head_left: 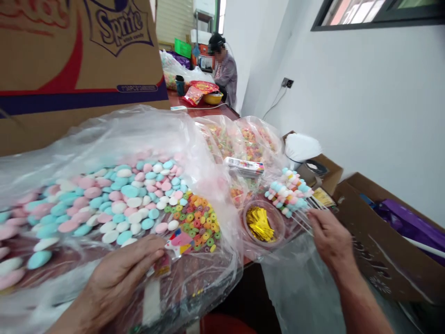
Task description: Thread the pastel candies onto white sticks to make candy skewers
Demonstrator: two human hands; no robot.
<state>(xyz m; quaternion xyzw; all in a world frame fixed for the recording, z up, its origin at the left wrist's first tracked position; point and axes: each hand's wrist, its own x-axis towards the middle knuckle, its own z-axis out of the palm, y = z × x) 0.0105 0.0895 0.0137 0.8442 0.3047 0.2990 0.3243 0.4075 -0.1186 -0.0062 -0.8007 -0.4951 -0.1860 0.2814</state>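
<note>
My left hand [120, 273] rests at the near edge of a clear plastic sheet, its fingers pinched on a small pink and white printed wrapper [178, 243]. On the sheet lies a heap of pastel pink, blue and white disc candies [114, 204] and a smaller pile of coloured ring candies [196, 218]. My right hand [328, 239] is closed around the thin stick ends of a bundle of candy skewers [288, 191], which lie on the table to the right. A clear bowl of gold twist ties [262, 224] sits between my hands.
A big Sprite cardboard box [76, 60] stands at the back left. Bags of ring candies [239, 139] lie further back. Open cardboard boxes [378, 232] stand to the right by the white wall. Another person [225, 69] sits at the far end of the table.
</note>
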